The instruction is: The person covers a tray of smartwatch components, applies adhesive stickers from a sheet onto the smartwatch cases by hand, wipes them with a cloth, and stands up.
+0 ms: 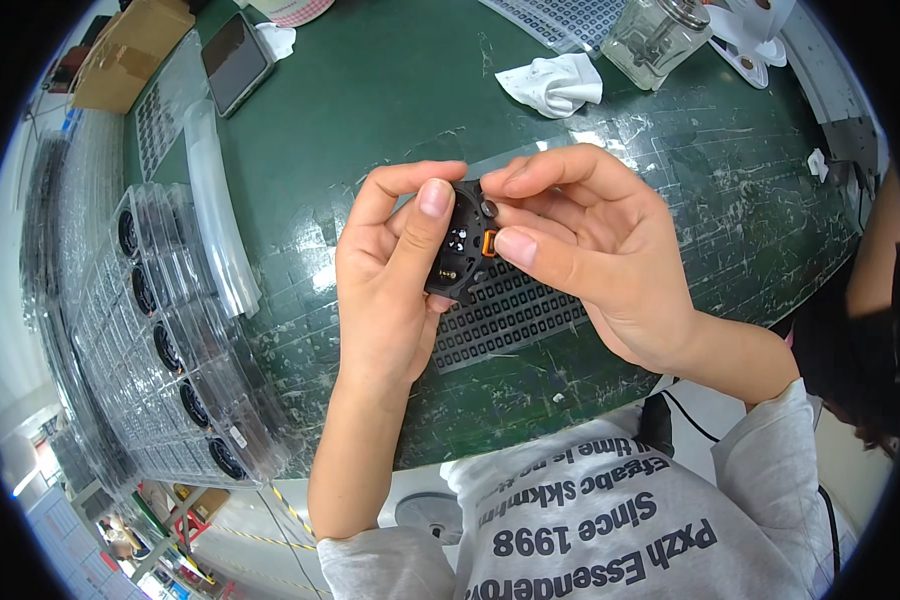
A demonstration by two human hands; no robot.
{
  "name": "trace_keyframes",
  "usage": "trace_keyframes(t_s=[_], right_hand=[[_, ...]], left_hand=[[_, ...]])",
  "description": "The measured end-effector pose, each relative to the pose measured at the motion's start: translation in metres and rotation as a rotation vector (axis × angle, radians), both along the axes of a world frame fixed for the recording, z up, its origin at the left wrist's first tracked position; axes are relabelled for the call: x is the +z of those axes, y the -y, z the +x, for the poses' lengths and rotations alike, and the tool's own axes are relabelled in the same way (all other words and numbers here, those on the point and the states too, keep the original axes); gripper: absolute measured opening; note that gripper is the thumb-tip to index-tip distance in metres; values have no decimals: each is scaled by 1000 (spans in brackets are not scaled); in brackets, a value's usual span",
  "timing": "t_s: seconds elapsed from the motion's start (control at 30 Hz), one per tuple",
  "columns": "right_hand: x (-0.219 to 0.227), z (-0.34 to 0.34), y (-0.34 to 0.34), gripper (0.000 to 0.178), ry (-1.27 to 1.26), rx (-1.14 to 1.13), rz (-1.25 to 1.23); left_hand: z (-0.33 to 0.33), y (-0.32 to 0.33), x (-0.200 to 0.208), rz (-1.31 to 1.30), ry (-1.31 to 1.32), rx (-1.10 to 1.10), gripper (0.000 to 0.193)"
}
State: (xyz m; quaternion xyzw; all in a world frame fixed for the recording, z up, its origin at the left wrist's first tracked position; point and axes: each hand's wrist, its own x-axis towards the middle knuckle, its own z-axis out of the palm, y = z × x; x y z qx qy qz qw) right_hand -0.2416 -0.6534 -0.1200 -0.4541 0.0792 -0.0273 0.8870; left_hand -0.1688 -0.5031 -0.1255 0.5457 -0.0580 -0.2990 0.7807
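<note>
Two-handed work on the side button of a watch casing

Work piece: black watch casing, held tilted in the air above the green worktable, over a sheet of small dark parts. Its hollow side shows, with small bright metallic details within.

Left hand: closed on the casing, thumb along the near rim, fingers behind.

Right hand: fingers curled, narrow, at the casing's right edge. Thumb tip appears to meet the orange side button; index finger is by the upper corner, near a round black button. Whether this hand grips or merely presses: cannot tell.

Step in hand (judgement): fitting or checking the orange button while the left hand serves as the fixture. Seating depth not readable at this angle.

Next move (judgement): calls for a steady left hold and light, square thumb pressure; an off-axis push could tip the button or let the casing slip.

Surroundings: clear plastic trays with black rings at left; smartphone at upper left; crumpled white wipe beside a glass jar at the far side.
</note>
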Motion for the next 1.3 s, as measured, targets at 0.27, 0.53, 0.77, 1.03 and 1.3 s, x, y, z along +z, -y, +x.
trace_keyframes(t_s=[0.27,0.53,0.77,1.03,1.3], right_hand=[[-1,2,5,35,-56,50,192],[-28,18,-9,48,52,155,237],[-34,29,-2,47,170,131,44],[-24,21,4,31,162,119,-270],[14,7,34,12,224,62,-1012]], left_hand=[[-2,7,-1,98,139,91,17],[-6,-9,-4,213,54,243,22],[-16,11,30,309,202,135,24],[15,-20,7,360,297,116,24],[33,-28,7,1028,912,216,11]])
